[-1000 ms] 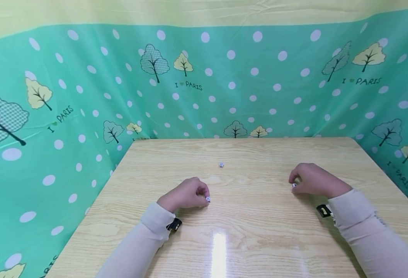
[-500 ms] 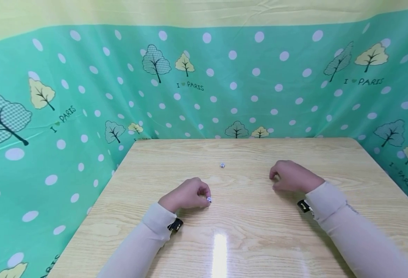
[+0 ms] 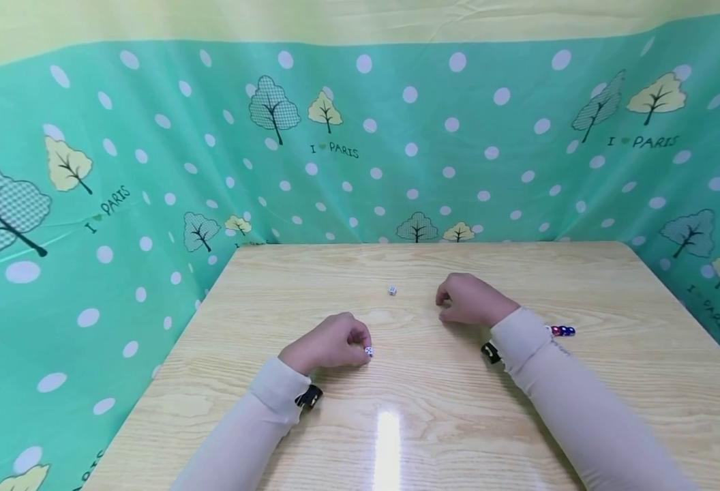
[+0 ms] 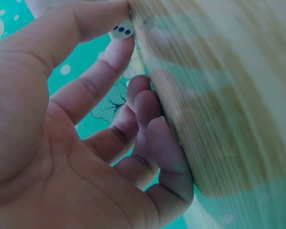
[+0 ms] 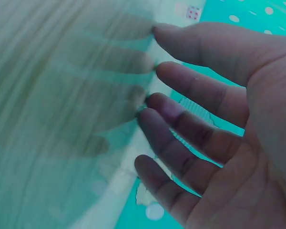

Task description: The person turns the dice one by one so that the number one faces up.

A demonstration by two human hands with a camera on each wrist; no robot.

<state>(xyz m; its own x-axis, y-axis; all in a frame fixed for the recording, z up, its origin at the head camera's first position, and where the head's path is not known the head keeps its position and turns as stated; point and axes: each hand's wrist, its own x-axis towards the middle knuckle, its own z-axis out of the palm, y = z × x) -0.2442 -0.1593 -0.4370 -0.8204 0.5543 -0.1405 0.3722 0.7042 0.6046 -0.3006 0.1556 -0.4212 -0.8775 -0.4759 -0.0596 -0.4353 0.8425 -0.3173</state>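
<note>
My left hand (image 3: 329,343) rests low over the table and pinches a white die (image 3: 369,352) between thumb and index finger. In the left wrist view that die (image 4: 121,29) shows dark blue dots, and the other fingers are curled against the wood. My right hand (image 3: 472,299) holds nothing. Its thumb and fingers (image 5: 195,86) are apart and loosely bent, with the tips close to the tabletop. Left of it, a lone white die (image 3: 392,291) sits on the table; a die with pink dots (image 5: 193,13) appears beyond the thumb in the right wrist view.
A short row of dice (image 3: 562,331), with red and blue ones showing, lies by the right sleeve, which partly hides it. The wooden table (image 3: 311,273) is bordered by a green dotted curtain (image 3: 360,157) at the back and sides.
My right hand has left the white die it was touching at the right and moved leftward toward the lone die, uncovering the row of dice. My left hand stays in place with its die.
</note>
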